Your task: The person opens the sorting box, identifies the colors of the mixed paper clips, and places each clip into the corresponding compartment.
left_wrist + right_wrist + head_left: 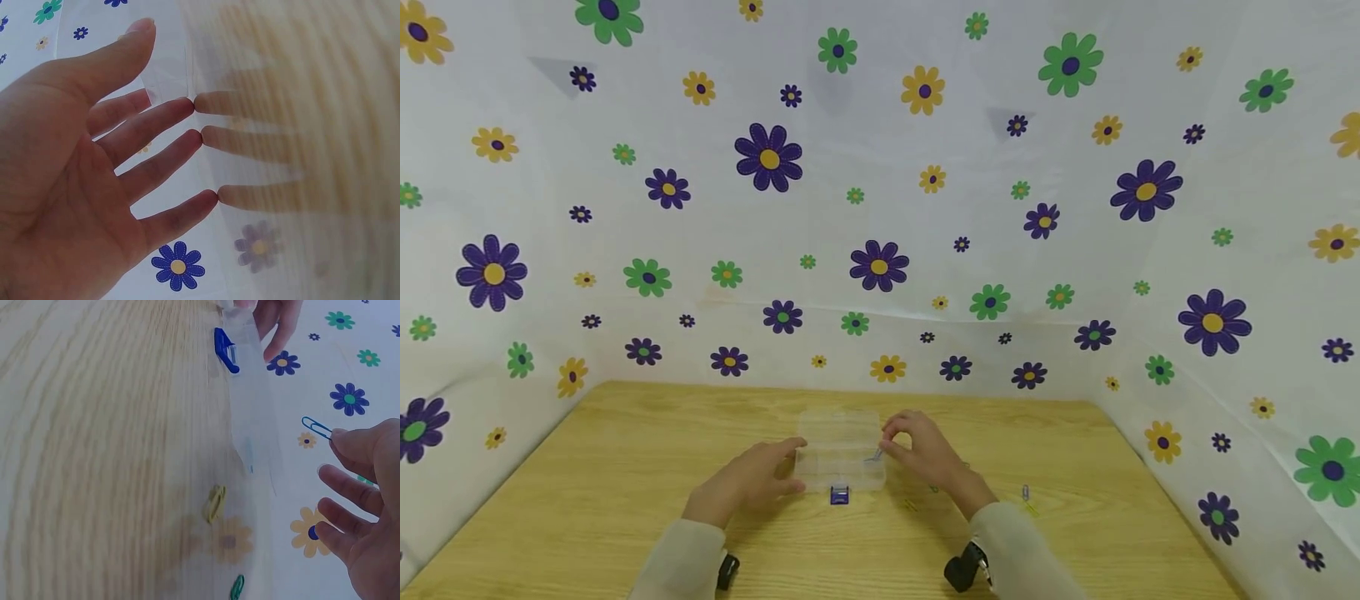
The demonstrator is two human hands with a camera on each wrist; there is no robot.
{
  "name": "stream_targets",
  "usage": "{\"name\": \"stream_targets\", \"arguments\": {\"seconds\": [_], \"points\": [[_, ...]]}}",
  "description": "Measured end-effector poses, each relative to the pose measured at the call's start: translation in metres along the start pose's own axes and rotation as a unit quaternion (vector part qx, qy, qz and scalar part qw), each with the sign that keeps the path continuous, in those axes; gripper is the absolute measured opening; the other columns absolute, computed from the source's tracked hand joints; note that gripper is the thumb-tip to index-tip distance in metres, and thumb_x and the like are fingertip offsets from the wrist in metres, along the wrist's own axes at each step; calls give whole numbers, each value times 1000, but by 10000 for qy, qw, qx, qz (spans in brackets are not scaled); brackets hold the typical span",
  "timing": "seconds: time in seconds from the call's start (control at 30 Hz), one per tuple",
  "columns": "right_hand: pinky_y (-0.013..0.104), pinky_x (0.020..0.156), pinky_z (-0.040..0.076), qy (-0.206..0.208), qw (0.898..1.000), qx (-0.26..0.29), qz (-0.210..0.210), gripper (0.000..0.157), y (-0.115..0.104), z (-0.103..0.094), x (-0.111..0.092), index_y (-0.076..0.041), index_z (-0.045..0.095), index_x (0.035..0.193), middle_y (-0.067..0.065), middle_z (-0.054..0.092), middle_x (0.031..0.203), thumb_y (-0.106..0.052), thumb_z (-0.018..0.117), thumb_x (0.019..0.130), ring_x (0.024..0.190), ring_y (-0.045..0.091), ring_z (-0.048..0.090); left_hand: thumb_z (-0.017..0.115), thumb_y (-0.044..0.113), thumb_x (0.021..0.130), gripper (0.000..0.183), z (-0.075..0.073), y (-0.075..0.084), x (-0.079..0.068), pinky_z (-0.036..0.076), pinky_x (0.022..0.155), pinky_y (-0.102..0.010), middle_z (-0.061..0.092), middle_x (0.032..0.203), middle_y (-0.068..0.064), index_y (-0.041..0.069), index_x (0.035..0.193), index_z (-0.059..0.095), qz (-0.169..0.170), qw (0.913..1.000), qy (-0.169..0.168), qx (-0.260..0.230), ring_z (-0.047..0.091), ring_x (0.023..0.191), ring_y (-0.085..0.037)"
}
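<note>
A clear plastic box (838, 483) with a blue latch (839, 497) at its front lies on the table. Between thumb and index finger, my right hand (928, 454) pinches a blue paper clip (317, 427) above the box's right side; its other fingers are spread. Something small and blue (250, 459) shows through the box's wall near that end, too blurred to name. At the box's left side is my left hand (748, 479), thumb and fingers apart, holding nothing. In the left wrist view its fingertips touch the tabletop.
Right of the box lie a yellow paper clip (911, 504) and a green one (237, 587). Farther right are a pale paper clip (1026, 492) and another yellow one (1032, 509). A white flowered sheet (820, 225) encloses the wooden table (647, 433) at back and sides.
</note>
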State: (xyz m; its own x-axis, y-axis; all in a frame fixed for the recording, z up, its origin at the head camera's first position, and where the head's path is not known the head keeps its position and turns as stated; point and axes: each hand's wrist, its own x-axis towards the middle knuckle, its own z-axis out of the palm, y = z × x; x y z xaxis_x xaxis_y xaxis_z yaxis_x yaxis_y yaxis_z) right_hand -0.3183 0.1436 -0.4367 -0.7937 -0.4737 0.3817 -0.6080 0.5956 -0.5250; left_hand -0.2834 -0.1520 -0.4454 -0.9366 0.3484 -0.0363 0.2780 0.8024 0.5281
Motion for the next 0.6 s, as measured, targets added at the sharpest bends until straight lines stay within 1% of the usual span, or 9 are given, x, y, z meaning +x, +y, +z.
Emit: {"name": "stream_targets", "arguments": {"seconds": [0.13,0.23,0.3,0.43,0.47,0.6], "points": [[57,105,52,-29,9998,69,205,10,-3,7,1,-9,72,89,13,72,115,-11,70,98,115,34,63,76,30,94,64,0,-1,0,39,120,-63,61,146,-16,12,151,51,-30,10000,-22,30,50,142,-45],[56,108,51,-72,9990,96,438,11,-5,11,2,-11,72,87,11,72,117,-12,70,98,117,33,61,76,30,94,64,0,-1,1,39,120,-63,61,146,-16,12,151,51,-17,10000,-19,45,50,142,-45],[56,108,50,-110,9986,20,516,12,-5,14,1,-12,72,86,10,71,117,-13,70,99,117,32,61,76,30,94,64,1,-1,1,39,120,-63,61,147,-16,12,151,51,-17,10000,-35,40,49,142,-44],[55,108,50,-107,9983,-63,573,12,-3,15,4,-11,72,86,9,71,115,-12,70,98,116,31,60,76,30,94,64,-2,0,2,38,120,-63,60,147,-17,11,151,51,9,10000,-47,0,49,142,-45],[55,106,51,-83,9985,-93,530,12,-3,16,4,-11,72,86,10,72,114,-12,70,98,115,31,61,76,30,94,64,-2,0,3,38,120,-63,60,147,-17,11,151,51,17,10000,-53,-5,49,142,-45],[54,104,52,50,9985,-20,542,12,-1,18,6,-10,73,86,10,72,112,-10,71,97,113,30,61,76,30,94,64,-1,-1,3,38,121,-62,61,146,-16,12,151,51,15,10000,-51,-48,50,142,-44]]}}
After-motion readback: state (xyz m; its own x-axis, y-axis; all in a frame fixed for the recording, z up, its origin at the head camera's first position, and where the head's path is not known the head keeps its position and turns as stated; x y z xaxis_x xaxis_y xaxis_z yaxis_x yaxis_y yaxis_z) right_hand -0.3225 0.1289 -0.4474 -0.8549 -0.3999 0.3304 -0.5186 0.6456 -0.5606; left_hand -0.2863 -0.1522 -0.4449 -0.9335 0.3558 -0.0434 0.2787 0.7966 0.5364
